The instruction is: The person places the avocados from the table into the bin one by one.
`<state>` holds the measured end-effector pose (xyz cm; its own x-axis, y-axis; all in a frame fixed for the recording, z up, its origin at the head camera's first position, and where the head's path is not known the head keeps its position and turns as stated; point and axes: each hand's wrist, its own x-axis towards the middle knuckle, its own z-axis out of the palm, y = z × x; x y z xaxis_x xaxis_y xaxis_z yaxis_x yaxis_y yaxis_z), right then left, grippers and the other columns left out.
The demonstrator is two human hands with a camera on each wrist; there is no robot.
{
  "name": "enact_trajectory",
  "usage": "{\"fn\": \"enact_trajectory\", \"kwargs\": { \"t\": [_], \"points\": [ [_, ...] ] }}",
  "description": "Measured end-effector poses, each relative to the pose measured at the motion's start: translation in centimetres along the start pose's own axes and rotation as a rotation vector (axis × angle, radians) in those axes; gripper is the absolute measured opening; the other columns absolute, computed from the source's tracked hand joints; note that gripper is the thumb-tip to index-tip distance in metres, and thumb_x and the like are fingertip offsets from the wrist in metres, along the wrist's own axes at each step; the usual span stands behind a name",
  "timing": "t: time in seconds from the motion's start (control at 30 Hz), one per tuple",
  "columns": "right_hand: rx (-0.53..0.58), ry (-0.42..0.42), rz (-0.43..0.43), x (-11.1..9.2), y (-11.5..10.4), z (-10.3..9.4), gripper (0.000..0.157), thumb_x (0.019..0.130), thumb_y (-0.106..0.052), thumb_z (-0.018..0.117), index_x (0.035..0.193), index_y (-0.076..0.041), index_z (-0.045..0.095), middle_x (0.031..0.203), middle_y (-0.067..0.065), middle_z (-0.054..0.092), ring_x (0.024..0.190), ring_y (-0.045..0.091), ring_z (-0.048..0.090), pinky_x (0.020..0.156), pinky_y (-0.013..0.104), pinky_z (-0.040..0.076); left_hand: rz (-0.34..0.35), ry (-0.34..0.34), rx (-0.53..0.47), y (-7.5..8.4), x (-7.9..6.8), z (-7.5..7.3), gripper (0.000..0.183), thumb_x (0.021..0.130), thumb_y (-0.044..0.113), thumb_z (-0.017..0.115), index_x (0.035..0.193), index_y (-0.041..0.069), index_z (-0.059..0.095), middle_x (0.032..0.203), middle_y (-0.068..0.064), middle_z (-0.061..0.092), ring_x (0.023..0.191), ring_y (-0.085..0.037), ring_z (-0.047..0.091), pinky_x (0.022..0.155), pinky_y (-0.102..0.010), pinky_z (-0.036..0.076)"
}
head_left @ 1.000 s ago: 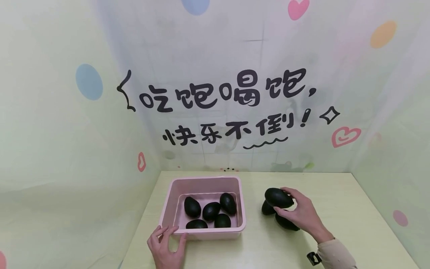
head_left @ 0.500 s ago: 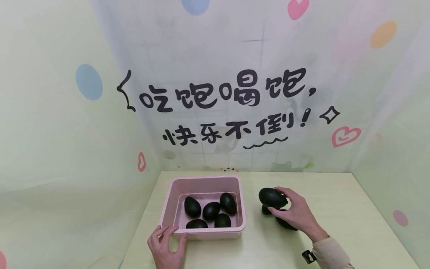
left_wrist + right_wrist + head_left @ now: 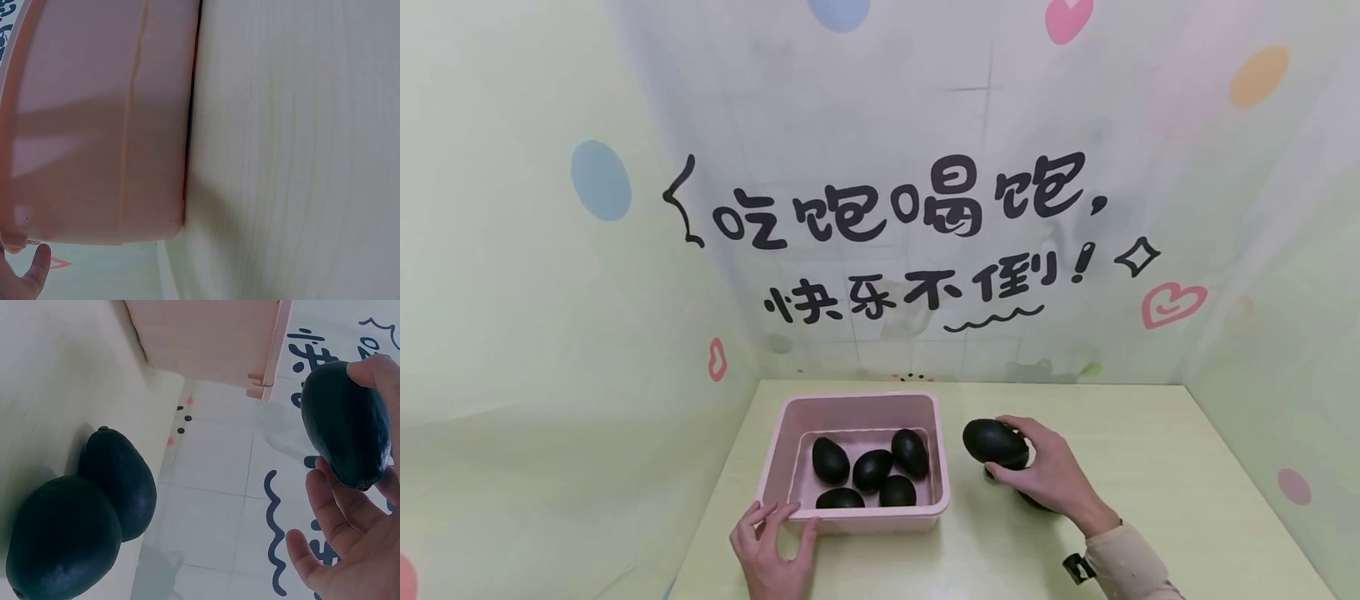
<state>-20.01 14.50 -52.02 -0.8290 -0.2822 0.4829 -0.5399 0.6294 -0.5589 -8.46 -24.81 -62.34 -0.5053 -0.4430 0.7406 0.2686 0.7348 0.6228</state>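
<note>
In the head view my right hand [image 3: 1058,473] grips a dark avocado [image 3: 991,442] above the table, thumb and fingers around its right end. Two more avocados lie touching on the table, as the right wrist view shows: a nearer avocado [image 3: 62,540] and a farther avocado [image 3: 122,484]. Seen from the head, the held fruit and hand mostly cover them. My left hand [image 3: 771,550] holds the front-left rim of a pink plastic bin [image 3: 880,515], fingers over the edge and thumb against the front wall. Several avocados [image 3: 872,472] lie inside the bin.
The pale wooden table [image 3: 970,558] carries the bin left of centre. A printed backdrop [image 3: 910,275] with dark lettering rises along the table's back edge, and light side walls [image 3: 1285,417] close in left and right.
My right hand has carried the avocado leftward, towards the bin, passing over the two on the table. My left hand and the bin stay where they were.
</note>
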Motion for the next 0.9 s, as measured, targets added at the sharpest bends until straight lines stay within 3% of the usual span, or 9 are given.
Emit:
{"fn": "enact_trajectory", "kwargs": {
  "t": [0.2,0.43,0.67,0.9],
  "points": [
    [-0.005,-0.018,-0.005,0.5,-0.4,0.0,0.064,0.075,-0.025,0.096,0.132,-0.011,0.07,0.123,0.005,0.077,0.11,0.027,0.073,0.093,0.052,0.061,0.002,-0.004,0.005,0.0,0.0,0.0,0.039,0.064,0.012,0.096,0.1,0.011,0.08,0.117,-0.023,0.06,0.137,-0.006,0.033,0.104,-0.012,0.032],
    [0.038,-0.04,-0.016,1.0,-1.7,0.0,0.062,0.075,-0.027,0.096,0.131,-0.015,0.072,0.123,0.0,0.078,0.11,0.021,0.073,0.093,0.044,0.06,0.006,0.005,-0.002,0.1,0.0,0.0,0.035,0.07,0.02,0.095,0.099,0.009,0.08,0.117,-0.025,0.059,0.135,-0.013,0.038,0.105,-0.01,0.032],
    [0.066,-0.054,-0.031,1.8,-2.5,0.0,0.061,0.075,-0.026,0.096,0.13,-0.015,0.072,0.123,0.0,0.078,0.11,0.021,0.073,0.092,0.048,0.06,-0.019,-0.015,-0.009,0.4,0.2,-0.1,0.038,0.066,0.012,0.095,0.101,0.01,0.08,0.118,-0.024,0.058,0.137,-0.005,0.033,0.107,-0.012,0.032],
    [0.068,-0.079,-0.077,2.1,-3.0,0.4,0.061,0.076,-0.027,0.095,0.13,-0.013,0.072,0.121,0.002,0.078,0.105,0.018,0.072,0.089,0.043,0.061,-0.054,-0.042,-0.004,0.7,0.3,-0.4,0.035,0.069,0.011,0.093,0.101,0.007,0.079,0.118,-0.027,0.057,0.137,-0.003,0.03,0.107,-0.009,0.031]
  ]
}}
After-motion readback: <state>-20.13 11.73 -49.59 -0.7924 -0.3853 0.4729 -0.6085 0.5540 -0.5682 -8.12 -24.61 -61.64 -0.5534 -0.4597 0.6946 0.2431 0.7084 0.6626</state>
